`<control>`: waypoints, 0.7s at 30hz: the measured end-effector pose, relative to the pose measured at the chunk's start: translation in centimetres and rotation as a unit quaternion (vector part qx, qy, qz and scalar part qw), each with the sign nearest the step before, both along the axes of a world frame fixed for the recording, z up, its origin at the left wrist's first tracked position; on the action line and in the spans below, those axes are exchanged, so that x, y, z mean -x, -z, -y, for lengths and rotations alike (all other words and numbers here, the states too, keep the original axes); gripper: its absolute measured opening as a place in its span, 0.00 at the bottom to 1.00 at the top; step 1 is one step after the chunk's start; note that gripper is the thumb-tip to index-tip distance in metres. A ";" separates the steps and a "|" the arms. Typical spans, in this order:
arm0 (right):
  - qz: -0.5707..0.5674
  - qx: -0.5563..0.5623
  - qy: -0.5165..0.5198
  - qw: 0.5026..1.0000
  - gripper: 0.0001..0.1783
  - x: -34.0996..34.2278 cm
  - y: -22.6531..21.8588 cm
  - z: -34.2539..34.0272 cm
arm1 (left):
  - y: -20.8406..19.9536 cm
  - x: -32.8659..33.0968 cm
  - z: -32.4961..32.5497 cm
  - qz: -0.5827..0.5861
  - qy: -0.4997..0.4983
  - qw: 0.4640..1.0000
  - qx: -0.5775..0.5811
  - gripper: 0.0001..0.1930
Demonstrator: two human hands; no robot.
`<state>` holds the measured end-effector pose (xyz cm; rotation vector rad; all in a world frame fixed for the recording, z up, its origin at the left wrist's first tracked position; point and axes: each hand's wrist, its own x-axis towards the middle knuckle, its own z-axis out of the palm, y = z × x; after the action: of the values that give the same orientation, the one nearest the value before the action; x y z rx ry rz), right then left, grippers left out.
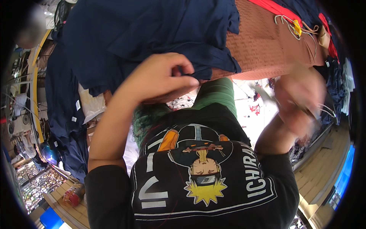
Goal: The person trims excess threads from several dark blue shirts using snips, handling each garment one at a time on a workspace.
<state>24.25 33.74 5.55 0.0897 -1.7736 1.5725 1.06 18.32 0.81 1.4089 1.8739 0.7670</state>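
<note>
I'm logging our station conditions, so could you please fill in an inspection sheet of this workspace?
Surface: brown cover, partly under navy cloth.
Job's things: navy cloth, rumpled; metal tool, blurred, kind unclear.
Clutter: red strip and yellow piece, far right; red scraps on floor.
Hands: left hand at cloth's near edge, grip unclear; right hand blurred, holding tool.
Cables: no power cable discernible; pale cord near yellow piece.
Surroundings: wooden slats at lower right.

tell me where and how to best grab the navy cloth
Probably best by the near right corner of the navy cloth, pinched from the wearer's side: it ends in a narrow, loose fold near the front edge of the brown cover, to the right of the left hand.
</note>
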 end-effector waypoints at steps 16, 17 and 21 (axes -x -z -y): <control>-0.164 -0.185 -0.406 0.880 0.23 -3.0 -7.3 5.3 | 3.2 -3.6 11.1 -0.241 0.053 0.966 0.075 0.10; -0.166 -0.188 -0.412 0.876 0.24 -3.2 -7.3 5.7 | 2.5 -3.6 11.7 -0.242 0.054 0.964 0.100 0.11; -0.164 -0.206 -0.410 0.873 0.28 -4.4 -7.8 7.1 | -1.8 -4.9 11.5 -0.188 0.107 0.965 0.146 0.12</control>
<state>28.68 26.59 13.39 1.3911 -1.8494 1.5304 5.98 6.78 2.58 1.6068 1.9673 0.1107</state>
